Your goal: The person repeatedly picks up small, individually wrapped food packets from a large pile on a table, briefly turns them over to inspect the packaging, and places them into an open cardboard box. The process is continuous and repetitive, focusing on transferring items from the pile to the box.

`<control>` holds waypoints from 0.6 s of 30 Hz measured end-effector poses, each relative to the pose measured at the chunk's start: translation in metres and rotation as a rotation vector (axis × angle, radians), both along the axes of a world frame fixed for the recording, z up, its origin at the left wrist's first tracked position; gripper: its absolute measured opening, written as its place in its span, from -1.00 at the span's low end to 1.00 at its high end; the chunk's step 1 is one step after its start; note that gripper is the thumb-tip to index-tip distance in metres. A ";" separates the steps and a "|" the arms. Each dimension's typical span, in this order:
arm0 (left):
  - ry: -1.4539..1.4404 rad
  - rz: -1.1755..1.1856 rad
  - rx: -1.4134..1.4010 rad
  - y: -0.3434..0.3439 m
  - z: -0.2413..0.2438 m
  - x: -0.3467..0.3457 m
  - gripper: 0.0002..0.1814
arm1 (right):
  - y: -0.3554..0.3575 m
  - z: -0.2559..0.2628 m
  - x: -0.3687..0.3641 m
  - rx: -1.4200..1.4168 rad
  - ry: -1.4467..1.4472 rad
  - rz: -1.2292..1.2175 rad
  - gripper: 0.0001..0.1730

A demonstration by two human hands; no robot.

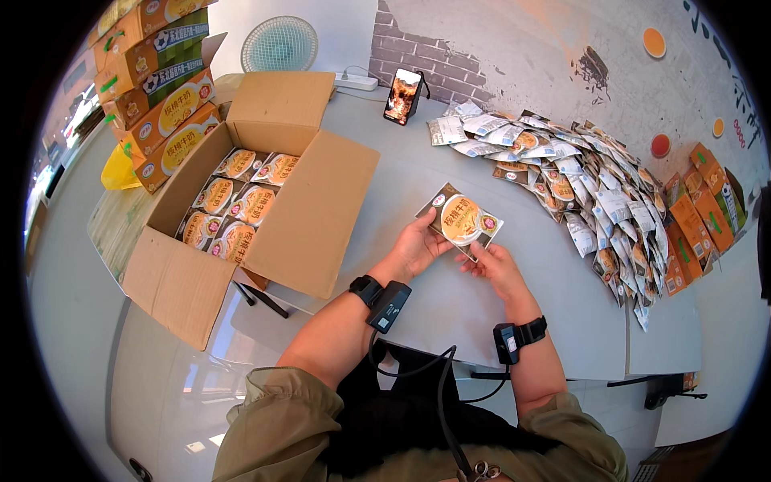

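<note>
Both my hands hold up one printed packet (464,218) over the grey table, its front face towards me. My left hand (418,244) grips its left edge, the thumb on the front. At the lower right corner, my right hand (493,268) pinches it with the thumb on top. To the left stands an open cardboard box (313,223) with its flaps folded out. Inside it, packets (252,203) of the same print lie face up in two columns. On the right spreads a large heap of packets (566,165), many with their white backs showing.
A phone (402,99) leans on a stand by the wall, near a white power strip (355,81). Orange cartons are stacked at the left (174,114) and behind the heap (692,220). A fan (279,45) stands at the back. Cables (443,385) run from my wrist devices.
</note>
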State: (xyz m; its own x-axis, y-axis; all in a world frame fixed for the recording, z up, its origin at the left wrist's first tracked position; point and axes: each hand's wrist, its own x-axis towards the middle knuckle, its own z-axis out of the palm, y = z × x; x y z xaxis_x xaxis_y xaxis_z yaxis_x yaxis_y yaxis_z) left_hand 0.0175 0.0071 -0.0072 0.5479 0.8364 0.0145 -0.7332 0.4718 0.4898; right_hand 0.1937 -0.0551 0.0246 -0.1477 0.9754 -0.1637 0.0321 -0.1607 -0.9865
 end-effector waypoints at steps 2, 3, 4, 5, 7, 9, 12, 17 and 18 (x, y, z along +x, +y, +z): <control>0.012 -0.003 0.003 0.000 0.000 0.000 -0.52 | 0.000 -0.002 0.000 0.013 -0.031 0.019 -0.63; 0.019 -0.003 0.005 -0.001 0.001 0.000 -0.52 | 0.001 -0.004 0.001 0.019 -0.046 0.030 -0.63; 0.022 -0.003 0.003 -0.001 0.001 0.000 -0.53 | 0.001 -0.004 0.001 0.018 -0.050 0.023 -0.64; 0.025 -0.004 0.001 -0.001 0.002 0.000 -0.53 | 0.001 -0.004 0.001 0.017 -0.053 0.016 -0.65; 0.032 -0.005 0.000 -0.001 0.003 0.000 -0.53 | 0.001 -0.006 0.002 0.017 -0.051 0.006 -0.67; 0.043 -0.007 0.003 -0.001 0.003 0.000 -0.53 | 0.002 -0.008 0.003 0.018 -0.040 0.000 -0.69; 0.041 -0.017 0.017 -0.001 0.003 -0.001 -0.53 | 0.003 -0.009 0.003 0.027 -0.033 0.002 -0.71; 0.032 -0.011 0.009 -0.002 0.004 0.000 -0.54 | 0.003 -0.010 0.004 0.030 -0.025 0.000 -0.70; 0.031 -0.009 0.005 -0.002 0.004 0.000 -0.53 | 0.003 -0.010 0.004 0.032 -0.027 0.003 -0.69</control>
State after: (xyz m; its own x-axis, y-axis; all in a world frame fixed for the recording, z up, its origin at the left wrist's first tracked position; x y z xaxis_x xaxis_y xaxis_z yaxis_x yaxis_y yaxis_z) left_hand 0.0171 0.0048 -0.0030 0.5560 0.8312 0.0012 -0.7129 0.4762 0.5148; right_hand 0.1974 -0.0522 0.0145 -0.1469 0.9797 -0.1362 0.0588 -0.1288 -0.9899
